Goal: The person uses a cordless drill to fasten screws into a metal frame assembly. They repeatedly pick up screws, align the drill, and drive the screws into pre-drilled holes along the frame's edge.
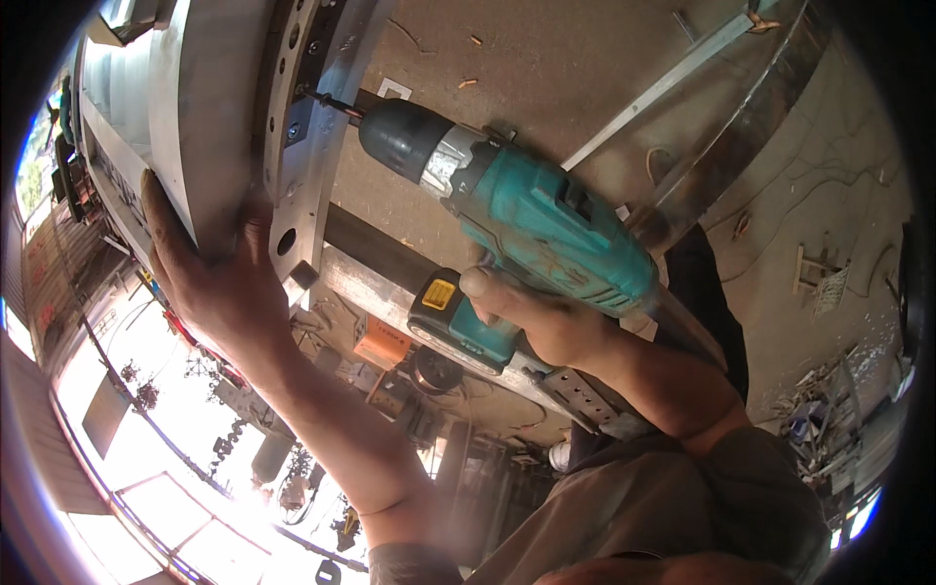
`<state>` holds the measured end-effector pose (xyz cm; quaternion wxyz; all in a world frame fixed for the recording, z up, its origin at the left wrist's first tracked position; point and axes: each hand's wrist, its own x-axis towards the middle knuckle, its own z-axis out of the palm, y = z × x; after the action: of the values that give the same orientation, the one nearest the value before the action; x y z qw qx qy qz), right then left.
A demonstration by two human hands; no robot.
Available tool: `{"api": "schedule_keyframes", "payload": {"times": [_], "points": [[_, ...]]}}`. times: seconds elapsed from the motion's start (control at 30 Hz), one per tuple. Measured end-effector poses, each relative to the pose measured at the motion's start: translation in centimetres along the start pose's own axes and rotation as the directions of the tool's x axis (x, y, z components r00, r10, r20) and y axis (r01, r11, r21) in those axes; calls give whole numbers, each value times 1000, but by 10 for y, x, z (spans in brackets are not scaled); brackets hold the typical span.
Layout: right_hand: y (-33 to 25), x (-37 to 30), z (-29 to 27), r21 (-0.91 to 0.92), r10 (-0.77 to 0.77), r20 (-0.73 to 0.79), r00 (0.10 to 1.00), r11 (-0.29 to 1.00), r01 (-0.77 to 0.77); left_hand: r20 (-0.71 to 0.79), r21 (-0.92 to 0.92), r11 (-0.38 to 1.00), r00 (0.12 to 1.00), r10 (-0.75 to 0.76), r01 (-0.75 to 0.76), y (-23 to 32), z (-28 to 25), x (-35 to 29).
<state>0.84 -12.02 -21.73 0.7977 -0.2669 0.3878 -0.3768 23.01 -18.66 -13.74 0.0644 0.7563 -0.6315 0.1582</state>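
Observation:
My right hand (546,317) is wrapped around the handle of a teal and black cordless drill (556,224). The bit (336,103) in its black chuck reaches left to a screw on a perforated metal strip (284,122). Whether tip and screw head are fully engaged is too small to tell. Lower left, my left hand (219,292) grips the lower end of a silver-grey metal profile (219,117), thumb on one side and a finger on the other. The strip runs along the profile's right side and has several holes. The drill's battery (458,327) shows below my right hand.
A metal beam (375,283) passes beneath the drill. An orange box (381,341) stands below it. A thin metal bar (663,88) and a curved metal piece (741,146) are at upper right. Scrap strips (838,409) and loose wires lie on the floor at right.

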Motion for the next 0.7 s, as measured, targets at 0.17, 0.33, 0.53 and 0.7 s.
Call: {"api": "schedule_keyframes", "payload": {"times": [0.17,0.33,0.53,0.7], "points": [[-1,-2,0,-9,-41,-21,999,999,41,2,50,999,1000,-6,5,-8,0,0],[4,-2,-2,-65,-98,-13,995,993,97,20,43,999,999,29,-30,-19,1,7],[7,-2,-1,-80,-116,-47,992,991,112,-135,171,973,974,180,-156,-6,5,-3],[6,-4,0,-58,-132,-34,991,990,130,-112,233,917,928,355,-323,13,9,9]]}}
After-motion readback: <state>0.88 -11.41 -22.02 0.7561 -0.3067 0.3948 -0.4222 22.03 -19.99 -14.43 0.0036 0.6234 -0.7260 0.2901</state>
